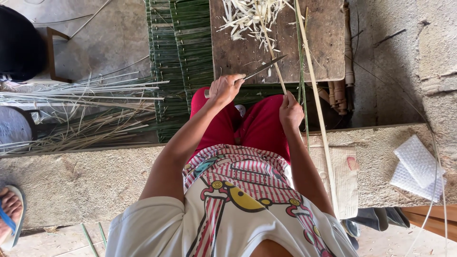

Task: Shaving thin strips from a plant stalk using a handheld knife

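Hands first: the left hand [226, 88] grips a knife [264, 67], its blade slanting across a thin strip [272, 50] that the right hand [290, 112] pinches near its lower end. Blade and strip meet over the wooden counter [323, 43], where pale shavings [247, 19] lie heaped at the far edge. Green strips [183, 52] lie stacked beside it on the floor. A longer cane [315, 95] runs past the right hand.

Bright, even daylight, soft faint shadows, no glare — sharp focus across most of the frame, slight wide-angle stretch toward the edges
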